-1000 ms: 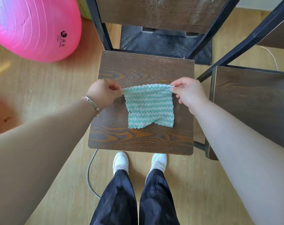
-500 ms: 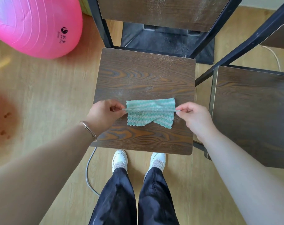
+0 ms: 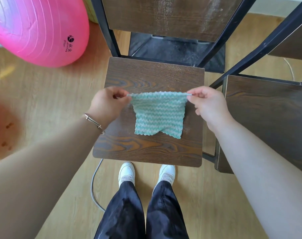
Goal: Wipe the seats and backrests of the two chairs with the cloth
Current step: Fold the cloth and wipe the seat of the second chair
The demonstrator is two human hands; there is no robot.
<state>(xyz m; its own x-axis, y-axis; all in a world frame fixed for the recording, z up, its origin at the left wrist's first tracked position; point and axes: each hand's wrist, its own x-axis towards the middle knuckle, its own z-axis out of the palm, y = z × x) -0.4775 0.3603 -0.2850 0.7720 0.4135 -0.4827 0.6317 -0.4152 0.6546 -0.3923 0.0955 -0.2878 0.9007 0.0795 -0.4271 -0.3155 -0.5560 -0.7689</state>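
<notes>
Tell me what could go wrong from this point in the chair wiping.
1. The left hand and right hand only pinch the cloth by its top corners; a corner could slip and the cloth drop bunched onto the seat.
2. The backrest shows pale dusty streaks; wiping it after the seat might shed dust onto cleaned wood.
3. A grey cable lies beside the left shoe and could catch a foot.

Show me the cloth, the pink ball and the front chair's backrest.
cloth (image 3: 159, 114), head view, middle of its striped face.
ball (image 3: 34, 26), head view, its pink side.
backrest (image 3: 164, 14), head view, centre of the wood panel.
</notes>
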